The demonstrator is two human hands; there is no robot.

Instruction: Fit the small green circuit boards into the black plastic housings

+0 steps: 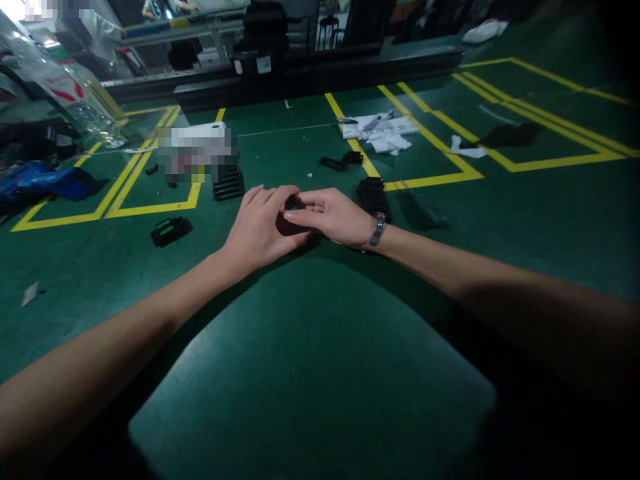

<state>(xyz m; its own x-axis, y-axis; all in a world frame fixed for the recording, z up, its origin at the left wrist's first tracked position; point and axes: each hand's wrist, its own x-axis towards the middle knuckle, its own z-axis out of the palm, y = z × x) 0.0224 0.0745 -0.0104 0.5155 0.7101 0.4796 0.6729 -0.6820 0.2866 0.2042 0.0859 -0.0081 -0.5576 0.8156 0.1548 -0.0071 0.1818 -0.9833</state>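
Observation:
Both my hands meet over the middle of the green table (310, 373). My left hand (260, 227) is curled around a small dark part (289, 224), which shows only between the fingers. My right hand (333, 217), with a bracelet at the wrist, pinches the same dark part from the right, fingers pressed together. Most of the part is hidden by the two hands, so its shape is unclear.
Black plastic parts lie about: one (171, 230) at the left, a ribbed stack (228, 185) behind my left hand, another stack (373, 195) by my right wrist, two small ones (343, 161) farther back. White papers (383, 130) and yellow tape lines (430, 180) mark the table. A blue bag (45, 181) sits far left.

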